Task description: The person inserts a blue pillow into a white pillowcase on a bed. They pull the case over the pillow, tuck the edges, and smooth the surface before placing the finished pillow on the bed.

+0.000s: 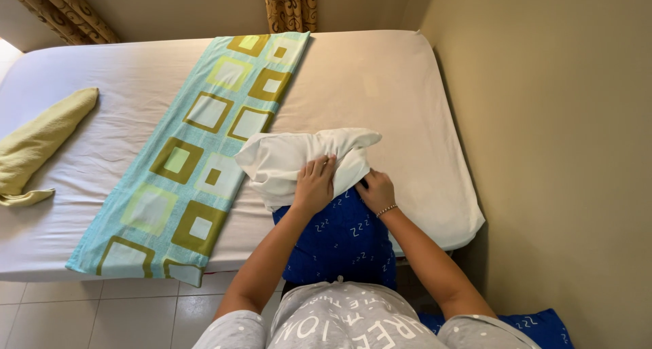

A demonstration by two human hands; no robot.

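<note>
Centrally, a white pillow (299, 160) lay bunched on the near right part of the bed (414, 98), with its near end tucked into the mouth of a blue pillowcase (343, 237) printed with small white marks. The pillowcase hung over the bed's near edge toward the person's body. The left hand (314, 186) rested on top of the pillow, fingers (319, 166) spread and pressed down on the white fabric where it met the case. The right hand (377, 191), wearing a thin bracelet at the wrist, was clenched on the upper edge of the pillowcase just beside the pillow.

Left of the pillow, touching it, a long turquoise cloth (204, 159) patterned with olive and white squares ran diagonally across the bed from far edge to near edge. A yellow-green towel (41, 142) lay crumpled at the bed's far left, well apart. Patterned curtains (291, 6) hung behind the bed.
</note>
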